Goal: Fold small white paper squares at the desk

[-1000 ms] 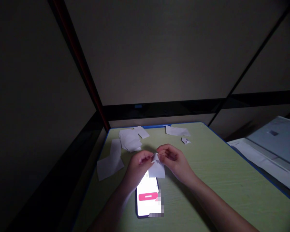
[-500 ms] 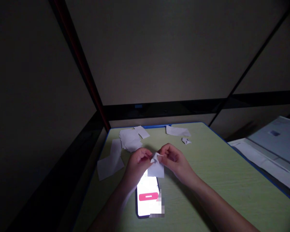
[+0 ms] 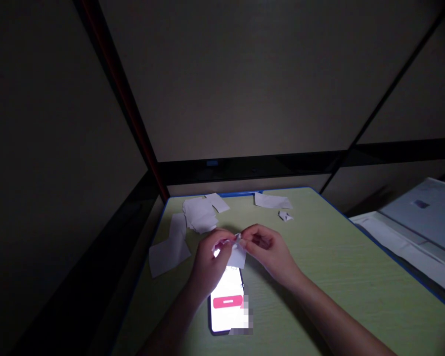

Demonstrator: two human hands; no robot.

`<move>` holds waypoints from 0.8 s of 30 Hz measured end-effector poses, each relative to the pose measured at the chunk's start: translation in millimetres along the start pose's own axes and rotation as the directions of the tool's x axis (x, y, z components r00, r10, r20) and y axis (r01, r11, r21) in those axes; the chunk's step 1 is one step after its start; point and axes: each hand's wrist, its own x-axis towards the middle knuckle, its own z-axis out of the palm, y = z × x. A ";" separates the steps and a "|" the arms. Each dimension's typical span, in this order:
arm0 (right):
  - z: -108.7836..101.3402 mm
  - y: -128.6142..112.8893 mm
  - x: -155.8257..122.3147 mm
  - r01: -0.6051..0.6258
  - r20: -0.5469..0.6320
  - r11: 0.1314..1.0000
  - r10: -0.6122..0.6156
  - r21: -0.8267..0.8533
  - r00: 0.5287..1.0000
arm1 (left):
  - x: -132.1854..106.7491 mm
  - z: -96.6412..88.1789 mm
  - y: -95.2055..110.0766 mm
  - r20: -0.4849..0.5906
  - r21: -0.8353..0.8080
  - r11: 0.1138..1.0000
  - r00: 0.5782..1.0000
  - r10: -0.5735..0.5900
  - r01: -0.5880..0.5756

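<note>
Between my two hands is a small white piece of paper [image 3: 238, 258], its upper part folded and pinched, its lower part hanging flat. My left hand [image 3: 212, 254] grips its upper left side between thumb and fingers. On the upper right, my right hand [image 3: 266, 247] pinches the same piece. Below them a phone [image 3: 227, 316] with a bright white screen and a red button lies on the table; the paper and my left hand cover its top end. A small folded paper shape [image 3: 285, 216] sits on the table beyond my right hand.
The light green table [image 3: 341, 277] has a blue edge. A pile of white paper pieces [image 3: 198, 213] lies at the back left, with loose sheets [image 3: 168, 257] nearer me. Another paper strip [image 3: 273, 200] is at the back. Pale flat panels [image 3: 422, 217] stand beyond the right edge.
Both hands have closed in around the paper's folded top, and less of it shows. Its lower part has shifted slightly, and the thumbs now press nearer each other.
</note>
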 end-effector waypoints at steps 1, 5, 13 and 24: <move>0.6 -0.4 -0.3 0.005 -0.002 1.000 -0.005 -0.004 1.000 | 0.0 -0.3 0.9 0.003 0.002 1.000 1.000 0.015 -0.015; 1.8 0.1 -0.7 0.018 -0.029 0.998 -0.020 -0.057 0.999 | 0.7 0.2 1.3 -0.022 0.052 0.998 1.000 -0.020 0.021; -2.7 10.6 -0.7 0.165 -0.034 0.955 -0.179 -0.248 0.983 | 3.1 2.3 1.1 0.019 -0.034 0.990 0.990 -0.139 0.139; -4.8 3.2 -4.6 0.249 0.090 0.898 -0.232 -0.364 0.968 | 3.8 3.2 -0.1 0.030 -0.166 0.958 0.973 -0.231 0.233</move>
